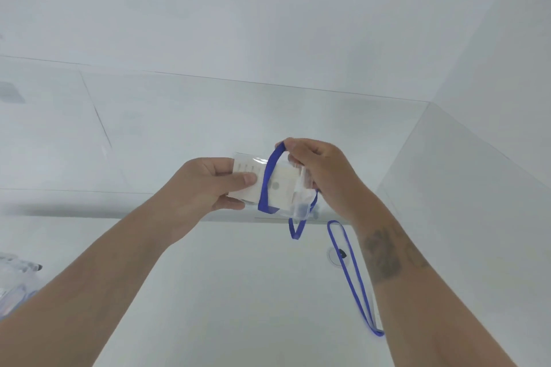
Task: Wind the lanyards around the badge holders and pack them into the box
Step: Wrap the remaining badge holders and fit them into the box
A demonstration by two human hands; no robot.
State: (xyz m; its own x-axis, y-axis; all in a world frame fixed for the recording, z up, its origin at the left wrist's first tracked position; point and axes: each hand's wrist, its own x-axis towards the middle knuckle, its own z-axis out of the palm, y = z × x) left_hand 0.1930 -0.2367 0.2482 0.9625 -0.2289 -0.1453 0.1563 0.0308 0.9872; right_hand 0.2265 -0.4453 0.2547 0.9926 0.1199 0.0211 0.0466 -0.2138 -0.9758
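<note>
A clear plastic badge holder (280, 188) with a white card inside is held up in front of me, above the white table. My left hand (208, 185) grips its left end, thumb on the front. My right hand (322, 173) pinches the blue lanyard (268, 179) at the holder's top right; one turn of the strap crosses the holder's front. A short blue loop hangs below the holder. A second blue lanyard (351, 274) lies on the table under my right forearm. No box is recognisable.
Several clear badge holders (15, 280) lie in a pile at the left edge. A clear screen (447, 164) stands along the table's far and right sides. A round cable hole (335, 256) sits in the table (238, 292) near the loose lanyard.
</note>
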